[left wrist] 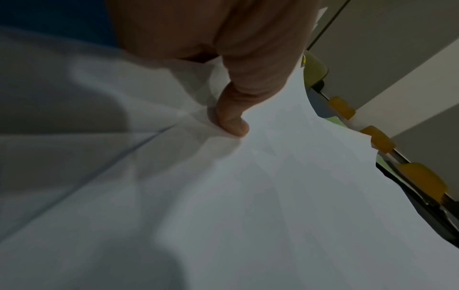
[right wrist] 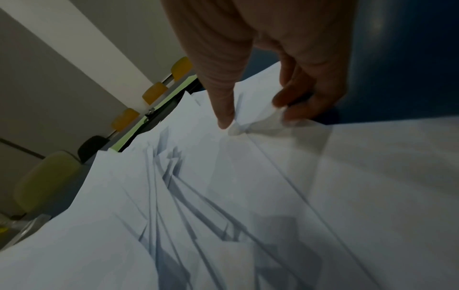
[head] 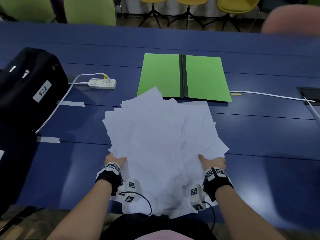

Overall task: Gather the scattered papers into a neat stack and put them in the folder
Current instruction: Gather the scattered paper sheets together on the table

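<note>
A loose, fanned pile of white papers (head: 155, 141) lies on the blue table (head: 259, 135), its near end hanging over the front edge. The green folder (head: 161, 75) lies open and flat just beyond the pile, and a paper corner overlaps its near edge. My left hand (head: 116, 160) grips the pile's left side, with the thumb (left wrist: 232, 119) pressed on top and the other fingers hidden beneath. My right hand (head: 213, 161) grips the right side, thumb (right wrist: 223, 109) on top and fingers (right wrist: 303, 102) curled round the sheets' edge.
A black bag (head: 26, 84) stands at the left. A white power strip (head: 102, 83) with its cable lies between the bag and the folder. Another white cable (head: 268, 95) runs right to a table socket hatch (head: 310, 96). Tape strips (head: 72, 103) and chairs (head: 90, 9) beyond.
</note>
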A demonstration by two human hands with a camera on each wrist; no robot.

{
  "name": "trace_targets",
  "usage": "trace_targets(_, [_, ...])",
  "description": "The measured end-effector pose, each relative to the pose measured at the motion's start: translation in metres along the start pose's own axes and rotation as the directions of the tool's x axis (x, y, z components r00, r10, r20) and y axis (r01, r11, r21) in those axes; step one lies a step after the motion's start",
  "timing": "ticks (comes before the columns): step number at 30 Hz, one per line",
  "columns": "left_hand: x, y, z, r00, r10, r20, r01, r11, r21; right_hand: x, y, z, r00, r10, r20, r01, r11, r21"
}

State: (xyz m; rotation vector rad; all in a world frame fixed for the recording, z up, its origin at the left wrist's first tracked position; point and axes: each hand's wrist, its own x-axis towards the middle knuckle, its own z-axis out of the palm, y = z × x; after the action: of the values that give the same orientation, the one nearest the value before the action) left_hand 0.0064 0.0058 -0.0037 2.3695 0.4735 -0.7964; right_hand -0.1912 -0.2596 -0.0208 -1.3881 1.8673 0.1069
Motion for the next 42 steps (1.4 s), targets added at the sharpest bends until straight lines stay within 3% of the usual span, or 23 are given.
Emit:
trace_targets(7, [0.002, 0.000, -0.001, 1.000, -0.009, 0.003, 0.009, 1.000, -0.013, -0.005, -0.007, 0.002, 0.996, -0.068, 0.056, 0.073, 0.993, -0.096])
trace_targets(12, [0.002, -0.001, 0.000, 1.000, -0.007, 0.008, 0.007, 1.000, -0.017, -0.019, -0.007, 0.010, 0.987, -0.120, 0.108, 0.117, 0.992, 0.038])
trace_targets(18, [0.003, -0.001, -0.001, 1.000, -0.003, 0.021, 0.003, 1.000, -0.002, -0.017, -0.005, 0.010, 0.915, -0.276, 0.295, 0.285, 0.958, 0.011])
trace_targets(23, [0.003, -0.002, -0.002, 0.999, -0.001, 0.036, 0.000, 1.000, 0.017, -0.013, 0.000, 0.006, 0.919, -0.303, 0.254, 0.323, 0.945, -0.042])
trace_targets(27, [0.001, -0.001, -0.004, 0.999, 0.009, 0.051, -0.011, 0.999, 0.030, -0.008, 0.002, -0.016, 0.953, -0.282, 0.108, 0.280, 0.959, 0.038])
trace_targets(31, [0.000, 0.000, -0.005, 0.998, 0.018, 0.054, -0.021, 0.999, 0.049, -0.003, 0.006, -0.024, 0.909, -0.312, 0.275, 0.276, 0.947, 0.162])
trace_targets(33, [0.001, 0.000, -0.005, 0.998, 0.004, 0.059, -0.006, 0.999, 0.045, -0.007, 0.006, -0.020, 0.886, -0.339, 0.317, 0.334, 0.940, 0.071])
trace_targets(38, [-0.006, 0.003, -0.005, 0.998, 0.026, 0.054, -0.028, 0.999, 0.036, -0.016, -0.009, -0.036, 0.904, -0.427, 0.037, 0.427, 0.888, -0.170])
trace_targets(42, [-0.004, 0.002, -0.004, 0.998, 0.036, 0.054, -0.037, 0.999, 0.026, -0.034, -0.034, -0.086, 0.839, -0.488, -0.242, 0.468, 0.873, -0.137])
